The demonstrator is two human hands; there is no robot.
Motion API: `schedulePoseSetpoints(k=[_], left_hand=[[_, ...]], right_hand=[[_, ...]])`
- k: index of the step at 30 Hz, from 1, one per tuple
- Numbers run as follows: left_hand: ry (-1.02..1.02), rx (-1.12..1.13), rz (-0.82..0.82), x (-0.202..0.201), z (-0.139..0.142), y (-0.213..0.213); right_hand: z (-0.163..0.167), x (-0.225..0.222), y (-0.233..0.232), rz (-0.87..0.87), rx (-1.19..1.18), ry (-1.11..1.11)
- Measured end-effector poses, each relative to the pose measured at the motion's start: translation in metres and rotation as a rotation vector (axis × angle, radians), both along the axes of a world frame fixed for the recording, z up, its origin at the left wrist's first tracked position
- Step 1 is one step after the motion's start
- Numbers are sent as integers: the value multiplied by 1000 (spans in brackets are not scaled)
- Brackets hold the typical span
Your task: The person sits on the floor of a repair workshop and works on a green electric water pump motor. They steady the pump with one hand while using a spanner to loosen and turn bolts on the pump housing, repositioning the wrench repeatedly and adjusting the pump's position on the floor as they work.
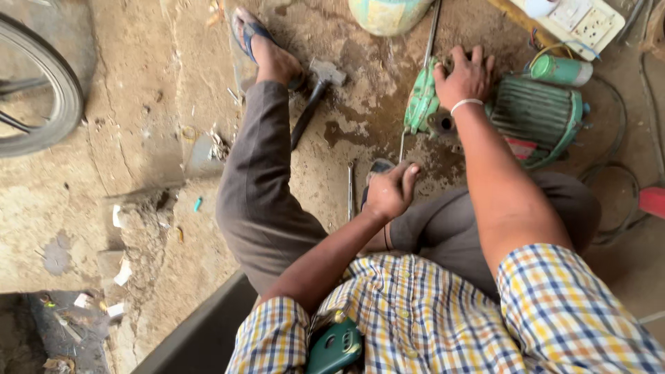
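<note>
My right hand [465, 75] presses down on the front end of a green water pump [537, 118] lying on the dirt floor, fingers curled over its casing [421, 104]. My left hand [390, 192] is closed, thumb up, at the lower end of a thin metal rod [401, 147] that runs up past the pump. That hand hovers over my folded right leg and a sandal [378, 166]. My left leg stretches forward, ending in a blue sandal [251, 34].
A hammer [315, 97] lies beside my left foot, and a short metal pin [350, 188] near my knee. A white socket board [580, 21], a green can [561, 70], a cable loop [618, 208] and a bicycle wheel [48, 90] surround me.
</note>
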State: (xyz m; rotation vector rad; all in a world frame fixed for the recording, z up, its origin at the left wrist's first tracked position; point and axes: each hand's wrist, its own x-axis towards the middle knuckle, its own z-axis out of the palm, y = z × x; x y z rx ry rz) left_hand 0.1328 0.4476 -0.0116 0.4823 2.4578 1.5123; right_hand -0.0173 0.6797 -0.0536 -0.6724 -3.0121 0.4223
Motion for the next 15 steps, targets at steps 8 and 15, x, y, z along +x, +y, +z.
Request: schedulePoseSetpoints(k=[8, 15], left_hand=[[458, -266, 15, -78, 7, 48], [278, 59, 502, -206, -68, 132]], right_hand=[[2, 11, 1, 31, -27, 98], [2, 25, -1, 189, 16, 184]])
